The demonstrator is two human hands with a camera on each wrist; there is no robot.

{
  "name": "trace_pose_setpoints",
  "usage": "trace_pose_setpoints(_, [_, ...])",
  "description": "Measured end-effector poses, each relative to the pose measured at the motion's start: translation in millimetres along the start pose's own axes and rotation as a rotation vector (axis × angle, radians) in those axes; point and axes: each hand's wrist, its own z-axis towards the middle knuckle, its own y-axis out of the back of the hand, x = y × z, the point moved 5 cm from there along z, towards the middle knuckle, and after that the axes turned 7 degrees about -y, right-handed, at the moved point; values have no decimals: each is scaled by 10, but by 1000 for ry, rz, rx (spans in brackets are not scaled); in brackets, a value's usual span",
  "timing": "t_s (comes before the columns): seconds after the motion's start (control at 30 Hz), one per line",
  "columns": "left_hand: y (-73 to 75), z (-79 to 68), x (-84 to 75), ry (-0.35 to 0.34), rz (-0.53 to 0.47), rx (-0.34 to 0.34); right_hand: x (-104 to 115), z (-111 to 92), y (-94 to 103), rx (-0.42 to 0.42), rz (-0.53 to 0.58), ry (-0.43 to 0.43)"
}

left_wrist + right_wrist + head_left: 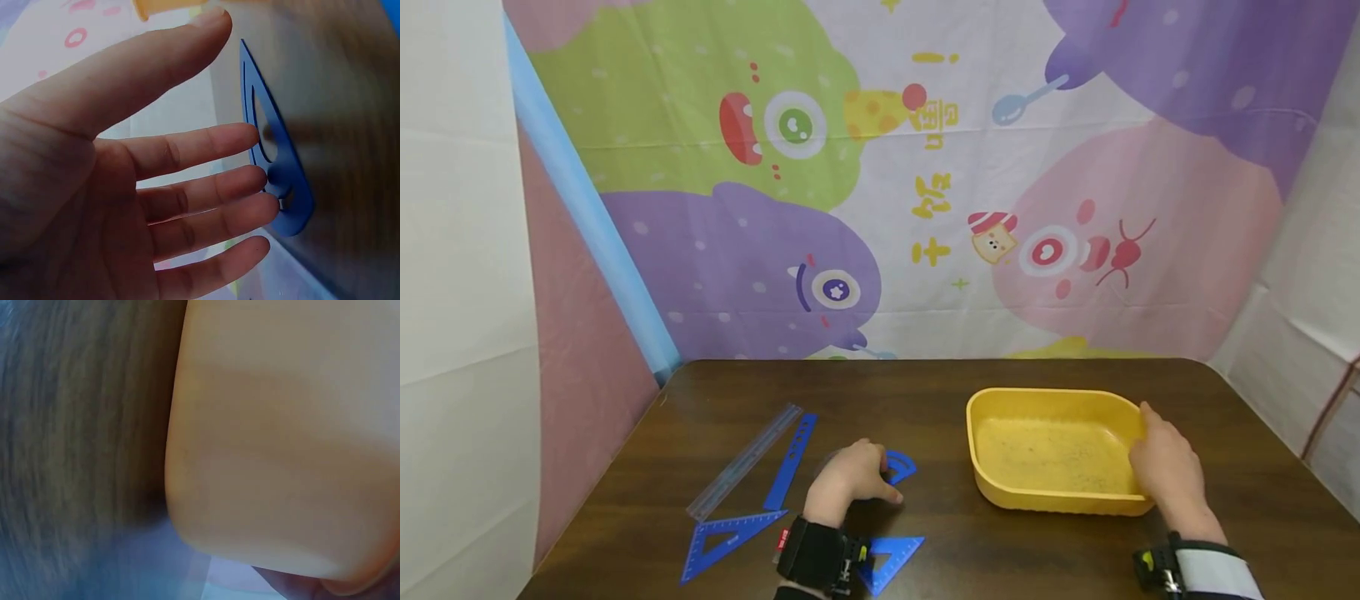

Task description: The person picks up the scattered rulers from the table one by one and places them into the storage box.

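Observation:
My left hand [853,475] reaches over a blue protractor [901,467], partly hidden behind it in the head view. In the left wrist view the fingers [206,184] are loosely extended and spread, their tips right at the protractor's edge, with the thumb held apart. At the right, my right hand [1171,467] grips the right side of a yellow plastic basin [1052,502]. The basin's smooth outer wall [281,437] fills most of the right wrist view, where only a bit of a finger shows by the rim.
Left of my left hand lie a clear ruler [745,462], a blue ruler [791,462] with cutouts, and a blue set square [730,537]. A smaller blue set square [895,560] lies beside the left wrist. The brown table [947,533] ends at a cartoon-printed cloth [940,308].

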Motion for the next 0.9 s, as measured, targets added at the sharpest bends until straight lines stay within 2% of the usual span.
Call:
trace_pose_setpoints(0.23, [-62,39,-139,-17,56,5,-67,-4,-3,-39,1,-76])
trace_pose_setpoints(0.5, [-175,81,-254,27,194,10,-106,-11,-42,7,-2,-135])
trace_pose_setpoints(0.63, [-199,92,-265,30,207,-3,-111,-7,-70,23,-3,-141])
trace_pose_setpoints(0.9, [-184,99,-301,-39,193,-47,-132,21,-101,12,0,-139])
